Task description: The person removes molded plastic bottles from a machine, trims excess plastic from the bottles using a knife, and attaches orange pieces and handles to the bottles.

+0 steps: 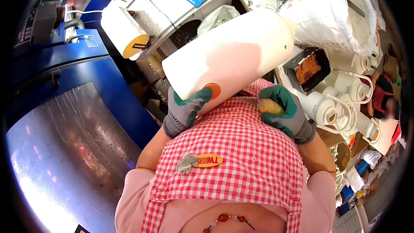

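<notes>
A large white plastic cylinder [233, 51] lies slanted across the front of the body, with a round orange-lined opening near its lower edge. My left hand [187, 107], in a grey and green glove, grips the cylinder's lower left end, its fingers beside that opening. On the right, my right hand [284, 111], gloved the same way, is closed around the yellowish handle [270, 106] of a tool. The tool's narrow tip points left toward the cylinder, over the red checked apron [233, 146].
A blue machine [120, 99] with a shiny metal panel [73, 138] fills the left. Another white cylinder [123, 30] lies by the desk. At right are a black box [307, 69], a white sack [330, 13], several white containers [319, 105] and another person [381, 95].
</notes>
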`<state>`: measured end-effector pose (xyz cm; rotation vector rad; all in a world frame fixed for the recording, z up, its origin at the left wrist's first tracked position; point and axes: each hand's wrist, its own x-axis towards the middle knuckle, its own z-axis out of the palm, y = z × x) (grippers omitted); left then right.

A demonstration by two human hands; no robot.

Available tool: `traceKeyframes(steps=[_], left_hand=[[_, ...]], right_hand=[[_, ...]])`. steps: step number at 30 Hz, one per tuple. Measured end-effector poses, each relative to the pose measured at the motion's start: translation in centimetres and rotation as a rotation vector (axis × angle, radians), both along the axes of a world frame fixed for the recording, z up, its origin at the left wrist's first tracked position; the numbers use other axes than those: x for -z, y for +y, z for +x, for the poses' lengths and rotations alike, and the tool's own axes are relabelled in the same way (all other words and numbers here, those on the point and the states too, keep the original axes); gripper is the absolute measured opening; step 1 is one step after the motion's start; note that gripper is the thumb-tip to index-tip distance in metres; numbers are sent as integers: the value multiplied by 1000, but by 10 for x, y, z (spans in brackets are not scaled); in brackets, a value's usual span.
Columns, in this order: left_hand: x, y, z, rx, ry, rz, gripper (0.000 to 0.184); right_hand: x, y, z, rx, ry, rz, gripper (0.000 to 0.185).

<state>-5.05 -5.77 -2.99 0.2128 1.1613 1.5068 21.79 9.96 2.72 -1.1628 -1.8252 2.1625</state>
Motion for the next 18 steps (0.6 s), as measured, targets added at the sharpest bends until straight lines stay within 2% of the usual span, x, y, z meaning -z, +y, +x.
traceKeyframes(steps=[2, 3, 4, 5, 6, 7, 9, 10, 11, 12, 13, 15, 16, 18], left_hand=[[1, -9, 0, 53, 153, -38, 42], [2, -14, 1, 79, 229, -58, 45], [1, -15, -3, 69, 134, 3, 42], [6, -16, -7, 61, 88, 40, 40], [10, -16, -12, 55, 41, 76, 39], [21, -17, -16, 46, -458, 152, 41], [32, -22, -20, 39, -954, 226, 46], [29, -27, -18, 116, -388, 14, 56], [28, -26, -18, 149, -100, -71, 61], [27, -26, -18, 187, 183, -187, 67], [27, -25, -19, 258, 285, -133, 67], [34, -24, -17, 331, 385, -82, 67], [42, -24, -13, 173, -295, 95, 62], [47, -26, -13, -9, -966, 273, 57]], right_hand=[[4, -8, -3, -18, 25, -8, 43], [2, -7, -8, -137, -46, 170, 40], [1, -6, -12, -253, -116, 354, 38], [0, -6, -14, -255, -115, 364, 38], [-1, -6, -14, -368, -187, 383, 35], [-2, -6, -13, -481, -260, 399, 33], [-10, 2, -11, -526, -240, 456, 30], [-10, 5, -11, -503, -194, 491, 29], [-12, 9, -12, -476, -148, 529, 29], [-14, 11, -17, -274, 2, 538, 26], [-10, 9, -24, -273, 1, 540, 26], [3, 2, -36, -24, 236, 622, 24], [7, 2, -39, -168, 211, 802, 29], [2, 1, -42, -176, 151, 698, 27]])
